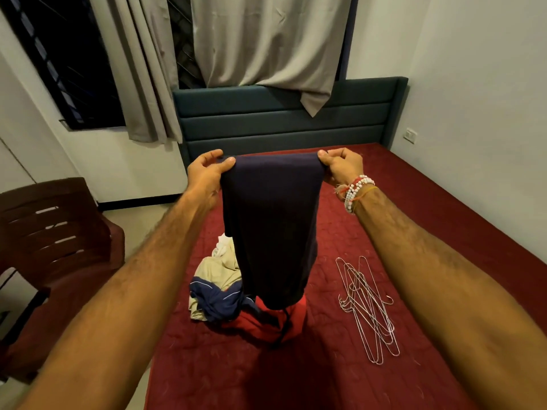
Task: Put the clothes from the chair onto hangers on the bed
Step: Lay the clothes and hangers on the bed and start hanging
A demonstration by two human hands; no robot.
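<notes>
1. Left hand [207, 170] and right hand [340, 165] are each pinching a top corner of the garment [269, 226]; it is hanging long-axis down, left of the hangers [367, 306].
2. Hangers are lying nearer the right hand; that hand is likely reaching next.

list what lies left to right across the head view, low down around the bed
chair → clothes pile → hangers
</notes>
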